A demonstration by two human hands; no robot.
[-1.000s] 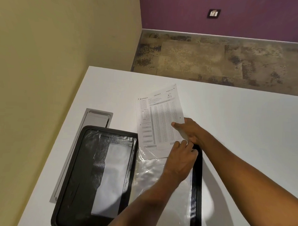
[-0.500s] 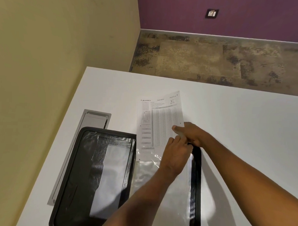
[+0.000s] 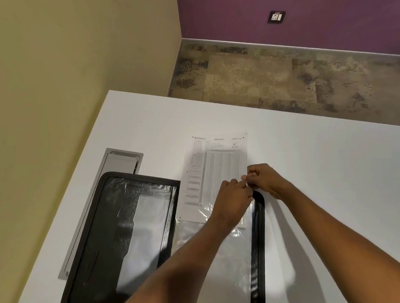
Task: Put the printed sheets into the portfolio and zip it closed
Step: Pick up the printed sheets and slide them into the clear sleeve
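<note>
A black zip portfolio (image 3: 105, 227) lies open on the white table (image 3: 329, 178). Its right half carries a clear plastic sleeve (image 3: 215, 260) with a black zip border (image 3: 259, 232) along the right side. One printed sheet (image 3: 219, 161) lies with its near end inside the sleeve mouth and its far half sticking out onto the table. My left hand (image 3: 233, 198) pinches the sleeve's top edge over the sheet. My right hand (image 3: 262, 178), fingers curled, pinches the sheet's right edge at the portfolio's top right corner. The two hands touch.
A grey cable hatch (image 3: 116, 169) is set into the table just left of the portfolio, partly under it. A beige wall (image 3: 72, 79) runs close along the table's left side. Patterned floor (image 3: 265, 81) lies beyond the far edge.
The printed sheet has slid toward me, further into the clear sleeve. Both hands stayed at the sleeve's top right corner, and my right fingers curled from flat to a pinch.
</note>
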